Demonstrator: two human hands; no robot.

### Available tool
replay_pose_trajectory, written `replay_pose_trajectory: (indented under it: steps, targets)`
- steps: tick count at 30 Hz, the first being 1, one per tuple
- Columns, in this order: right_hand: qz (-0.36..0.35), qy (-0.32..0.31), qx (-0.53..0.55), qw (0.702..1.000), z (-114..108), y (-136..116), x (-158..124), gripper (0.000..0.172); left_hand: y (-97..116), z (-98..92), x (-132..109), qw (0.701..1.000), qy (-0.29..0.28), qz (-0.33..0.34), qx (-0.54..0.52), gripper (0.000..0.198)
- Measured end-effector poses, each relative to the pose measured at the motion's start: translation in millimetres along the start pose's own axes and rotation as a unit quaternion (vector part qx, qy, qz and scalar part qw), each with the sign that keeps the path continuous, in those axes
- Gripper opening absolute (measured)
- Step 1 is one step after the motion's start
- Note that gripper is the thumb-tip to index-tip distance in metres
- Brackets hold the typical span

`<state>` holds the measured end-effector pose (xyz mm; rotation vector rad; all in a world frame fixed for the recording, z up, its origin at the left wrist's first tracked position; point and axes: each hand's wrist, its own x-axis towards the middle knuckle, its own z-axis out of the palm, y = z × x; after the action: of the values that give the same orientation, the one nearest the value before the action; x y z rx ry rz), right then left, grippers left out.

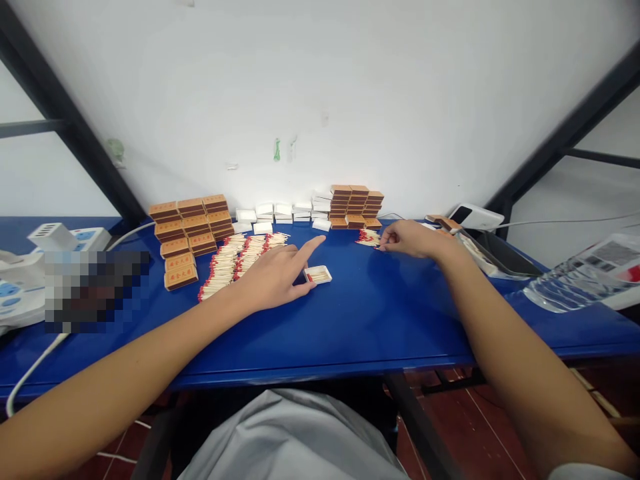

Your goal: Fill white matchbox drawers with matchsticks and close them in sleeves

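One blue table lies before me. My left hand spreads thumb from index finger, beside a white tray of matches; my right hand bunches fingertips at a match pile, its hold unclear.
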<state>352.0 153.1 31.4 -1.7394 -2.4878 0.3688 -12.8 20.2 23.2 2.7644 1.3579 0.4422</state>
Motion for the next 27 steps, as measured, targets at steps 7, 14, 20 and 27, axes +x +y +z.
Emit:
replay_pose_trajectory:
  steps: [7, 14, 20, 27]
  targets:
    - [-0.086, 0.012, 0.032, 0.996, 10, -11, 1, 0.019, -2, 2.2, 0, 1.0, 0.007, 0.005, -0.003, 0.083]
    - [-0.109, 0.063, 0.029, 0.992, 21, -28, 6, 0.016, -4, 3.6, 0, 1.0, 0.017, 0.015, -0.01, 0.083]
    - [-0.103, 0.067, 0.027, 0.992, 19, -23, 6, 0.015, -2, 2.1, 0, 1.0, 0.008, 0.009, -0.007, 0.082]
    - [-0.113, 0.08, 0.036, 0.99, 19, -26, 6, 0.021, -1, 1.3, 0, 1.0, 0.008, 0.009, -0.009, 0.083]
